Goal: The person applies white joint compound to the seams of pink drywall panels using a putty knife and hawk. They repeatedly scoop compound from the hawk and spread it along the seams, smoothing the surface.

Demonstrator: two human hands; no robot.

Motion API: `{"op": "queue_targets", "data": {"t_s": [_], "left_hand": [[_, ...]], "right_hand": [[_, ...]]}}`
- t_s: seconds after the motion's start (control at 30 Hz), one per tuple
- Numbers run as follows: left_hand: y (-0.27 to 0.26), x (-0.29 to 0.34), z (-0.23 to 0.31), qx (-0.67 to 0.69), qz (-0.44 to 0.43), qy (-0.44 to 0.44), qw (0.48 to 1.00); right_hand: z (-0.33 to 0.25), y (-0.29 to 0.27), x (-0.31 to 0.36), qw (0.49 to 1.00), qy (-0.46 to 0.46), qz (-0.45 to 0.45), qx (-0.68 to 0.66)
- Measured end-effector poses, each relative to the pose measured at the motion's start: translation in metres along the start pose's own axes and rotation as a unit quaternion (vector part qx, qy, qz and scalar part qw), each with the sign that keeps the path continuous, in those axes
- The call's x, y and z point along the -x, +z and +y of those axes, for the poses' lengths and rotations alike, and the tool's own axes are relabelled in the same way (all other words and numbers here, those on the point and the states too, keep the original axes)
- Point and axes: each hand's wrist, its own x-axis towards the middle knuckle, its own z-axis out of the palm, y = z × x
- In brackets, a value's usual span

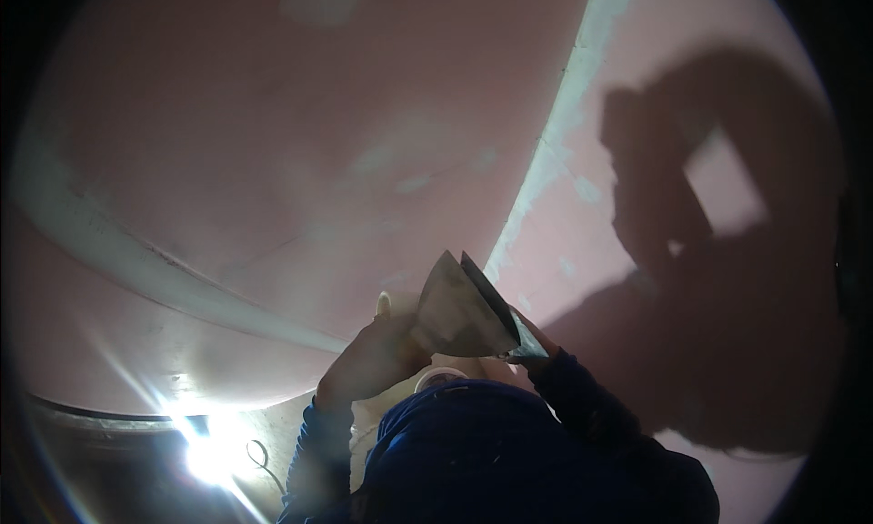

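In front of my chest, a wide grey putty knife blade (462, 317) flares out from my left hand (380, 349), whose fingers are closed round its handle end. A pale, rounded piece (385, 304) shows just beyond that hand; I cannot make out what it is. Close against the first blade is a second, darker putty knife blade (487, 292). My right hand (538, 344) is closed at its lower end, partly hidden behind the metal. A bright whitish patch (527, 338) shows beside my right fingers.
Pink plasterboard walls (273, 115) surround me, with a whitish filled seam (544, 151) and a wide pale band (136, 251). Below my hands shows a white bucket's rim (441, 373). A glaring work lamp (211, 456) and a looped cable (258, 453) are at lower left. My shadow covers the right wall.
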Motion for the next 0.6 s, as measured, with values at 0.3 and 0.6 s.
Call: {"op": "queue_targets", "data": {"t_s": [0.3,0.6], "left_hand": [[0.022,-0.002,0.0,-0.078,0.014,0.078,0.994],[-0.015,0.022,0.035,0.025,0.011,-0.128,0.991]], "right_hand": [[-0.012,-0.023,-0.034,0.969,0.037,0.164,0.181],[-0.072,-0.026,-0.002,0.973,-0.179,0.024,-0.141]]}}
